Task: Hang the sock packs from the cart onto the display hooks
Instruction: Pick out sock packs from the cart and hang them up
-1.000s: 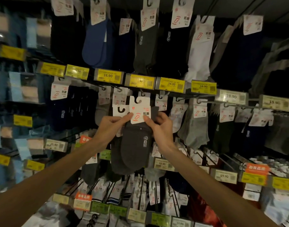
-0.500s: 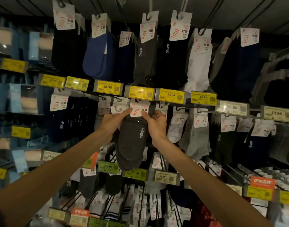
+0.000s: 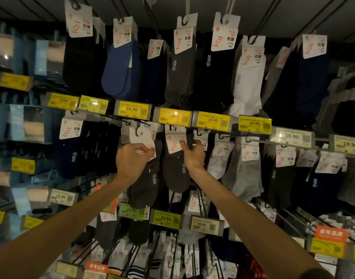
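Two dark grey sock packs with white header cards hang side by side in the middle of the display. My left hand (image 3: 133, 158) pinches the card of the left pack (image 3: 146, 186), which tilts to the left. My right hand (image 3: 193, 153) pinches the card of the right pack (image 3: 175, 172), whose top reaches the display hook (image 3: 173, 128) just under the yellow 16.90 price tag (image 3: 173, 116). Whether the card's hole sits on the hook I cannot tell. The cart is out of sight.
Rows of hooks with hanging sock packs fill the wall: blue (image 3: 122, 71), white (image 3: 248, 77) and grey packs (image 3: 247, 174). Price tags stick out at the hook tips, such as 25.90 (image 3: 165, 218) and 19.90 (image 3: 291, 135). Boxed goods (image 3: 27, 125) stand at left.
Both hands have risen toward the hook under the 16.90 tag. They have drawn apart, each with one pack, where earlier both held the packs together.
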Motion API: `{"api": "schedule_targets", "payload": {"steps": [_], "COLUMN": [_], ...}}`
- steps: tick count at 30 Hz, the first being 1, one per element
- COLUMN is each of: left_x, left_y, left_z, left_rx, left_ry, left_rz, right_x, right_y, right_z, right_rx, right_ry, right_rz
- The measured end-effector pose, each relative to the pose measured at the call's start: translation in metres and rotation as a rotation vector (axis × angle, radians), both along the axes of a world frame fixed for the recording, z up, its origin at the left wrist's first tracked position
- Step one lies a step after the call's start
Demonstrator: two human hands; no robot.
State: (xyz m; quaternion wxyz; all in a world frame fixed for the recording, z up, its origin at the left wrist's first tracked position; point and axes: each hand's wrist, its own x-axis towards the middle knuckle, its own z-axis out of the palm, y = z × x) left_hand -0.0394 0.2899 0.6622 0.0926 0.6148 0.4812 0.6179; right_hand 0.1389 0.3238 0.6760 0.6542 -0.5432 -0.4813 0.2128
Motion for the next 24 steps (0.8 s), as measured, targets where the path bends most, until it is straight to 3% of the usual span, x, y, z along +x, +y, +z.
{"api": "schedule_targets", "payload": {"steps": [5, 11, 16, 24], "left_x": [-0.002, 0.009, 0.019, 0.031], "left_y": [-0.006, -0.022, -0.029, -0.036], "left_z": [0.005, 0.016, 0.025, 0.033], "left_rx": [-0.094, -0.180, -0.186, -0.216], "left_ry": [-0.113, -0.214, -0.212, -0.284], "left_rz": [-0.223, -0.439, -0.539, -0.650], "right_x": [0.000, -0.013, -0.017, -0.011], "right_y": [-0.005, -0.057, -0.082, -0.096], "right_z": [-0.007, -0.023, -0.019, -0.020], "right_rx": [-0.135, 0.104, 0.086, 0.227], "right_ry": [-0.145, -0.048, -0.025, -0.014], "right_rz": [0.065, 0.225, 0.506, 0.495]}}
